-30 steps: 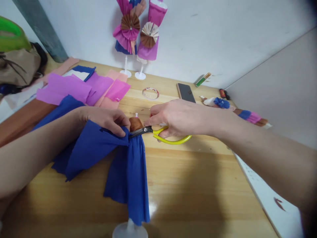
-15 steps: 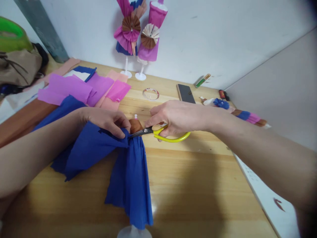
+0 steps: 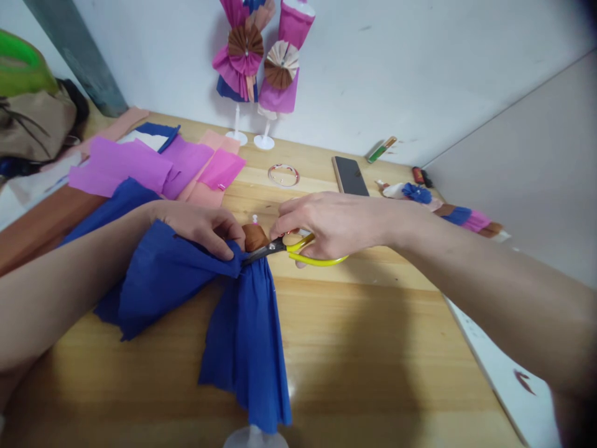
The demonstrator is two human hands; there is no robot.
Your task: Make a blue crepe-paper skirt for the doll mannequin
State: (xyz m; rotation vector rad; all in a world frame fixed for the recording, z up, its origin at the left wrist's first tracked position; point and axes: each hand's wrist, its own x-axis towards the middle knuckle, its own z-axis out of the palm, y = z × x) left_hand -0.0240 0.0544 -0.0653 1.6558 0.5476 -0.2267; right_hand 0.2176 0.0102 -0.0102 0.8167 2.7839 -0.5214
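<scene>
My left hand (image 3: 203, 229) pinches the gathered edge of a piece of blue crepe paper (image 3: 172, 277), which spreads out to the left below it. In my right hand (image 3: 326, 224) are scissors with yellow handles (image 3: 321, 262); their dark blades point left and meet the blue paper beside my left fingertips. A pleated blue skirt (image 3: 259, 348) hangs on a small doll stand (image 3: 255, 437) just under the blades. Above the skirt sits a brown wrapped bodice (image 3: 255, 238) with a small white peg on top. Where exactly the blade tips lie in the paper is hidden.
Two dressed stands (image 3: 240, 62) with fan rosettes are by the wall. Purple and pink paper sheets (image 3: 125, 165) lie at the left. A phone (image 3: 349, 176), a bangle (image 3: 283, 175), a green tube (image 3: 382, 150) and a decorated paper piece (image 3: 417, 193) are on the table (image 3: 354, 373).
The scissor handles have come closer together and shifted slightly left. The blue skirt's lower end has swung a little to the right. My left hand keeps its pinch.
</scene>
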